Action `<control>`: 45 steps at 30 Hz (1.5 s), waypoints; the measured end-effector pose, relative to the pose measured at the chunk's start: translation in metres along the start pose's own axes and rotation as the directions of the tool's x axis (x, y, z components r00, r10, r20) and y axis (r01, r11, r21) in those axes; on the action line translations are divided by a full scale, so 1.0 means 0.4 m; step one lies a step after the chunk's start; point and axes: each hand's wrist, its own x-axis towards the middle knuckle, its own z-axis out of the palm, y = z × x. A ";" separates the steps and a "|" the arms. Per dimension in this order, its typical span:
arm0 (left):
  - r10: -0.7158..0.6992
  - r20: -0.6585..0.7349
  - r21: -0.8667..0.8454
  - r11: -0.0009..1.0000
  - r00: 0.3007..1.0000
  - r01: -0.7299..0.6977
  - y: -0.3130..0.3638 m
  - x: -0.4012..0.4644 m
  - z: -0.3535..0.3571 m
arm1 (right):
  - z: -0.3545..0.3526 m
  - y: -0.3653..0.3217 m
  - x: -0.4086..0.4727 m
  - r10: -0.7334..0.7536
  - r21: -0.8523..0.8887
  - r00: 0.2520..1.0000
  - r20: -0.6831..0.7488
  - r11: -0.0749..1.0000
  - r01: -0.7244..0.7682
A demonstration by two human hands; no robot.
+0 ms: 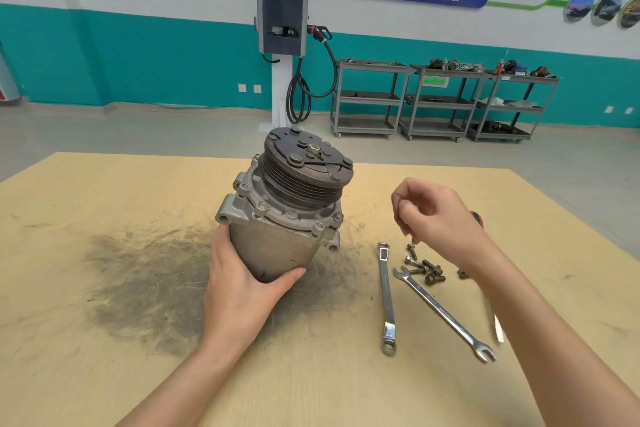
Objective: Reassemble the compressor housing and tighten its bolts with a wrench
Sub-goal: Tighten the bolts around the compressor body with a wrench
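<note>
I am standing at a wooden table (104, 374), looking down at my two bare hands. In the middle of the table sits the compressor (277, 218), a grey metal body tipped so its ribbed pulley (306, 166) faces up and away from me. My left hand (242, 291) cups the near, lower end of the body, with the thumb curled round one side and the fingers round the other, steadying it at that tilt.

To the right, my right hand (436, 218) hangs above a small heap of loose bolts (427, 269). Its fingertips pinch one bolt (412, 242), lifted just clear of the heap. Near the heap lie two wrenches: a ring wrench (386, 298) running towards me and, just right of it, an open-ended wrench (443, 314) lying at an angle, its far jaw touching the bolts. A third slim tool (497, 322) with a red handle is mostly hidden behind my right forearm.

Around the compressor's flange (287, 218), below the pulley, several bolt heads already sit in place. I cannot tell how many holes are empty.

I judge I am at the bolt-fitting step, with the housing halves already joined. The next move calls for carrying this bolt left to an open hole on the flange, starting it straight by finger, and only then reaching for a wrench.
</note>
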 end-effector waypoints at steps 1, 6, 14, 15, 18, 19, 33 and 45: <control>-0.003 0.002 -0.003 1.000 1.000 0.003 0.000 0.000 0.000 | -0.007 0.013 -0.011 0.008 -0.038 1.000 0.018 0.999 -0.007; 0.005 -0.004 -0.015 1.000 1.000 -0.005 0.001 0.001 0.000 | -0.039 0.092 -0.095 0.120 -0.356 0.983 0.137 0.932 -0.064; 0.007 -0.004 -0.014 1.000 1.000 -0.007 0.005 0.001 0.001 | -0.061 0.150 -0.185 0.265 -0.714 0.953 0.144 0.695 -0.085; 0.008 -0.005 -0.015 1.000 1.000 -0.008 0.005 0.001 0.001 | -0.059 0.151 -0.190 0.277 -0.735 0.948 0.157 0.674 -0.076; 0.005 -0.006 -0.016 1.000 1.000 -0.005 0.007 0.001 0.000 | -0.054 0.150 -0.199 0.326 -0.764 0.928 0.177 0.641 -0.080; 0.004 -0.007 -0.015 1.000 1.000 -0.004 0.008 0.000 0.000 | -0.053 0.150 -0.200 0.345 -0.779 0.922 0.177 0.622 -0.083; -0.017 -0.001 0.000 1.000 1.000 0.017 0.017 -0.002 -0.005 | 0.007 0.132 -0.120 0.553 -0.898 0.808 0.202 0.435 -0.073; -0.042 -0.003 0.016 0.999 0.999 0.042 0.018 0.000 -0.006 | -0.030 0.006 0.008 0.296 0.801 0.938 0.180 0.509 -0.314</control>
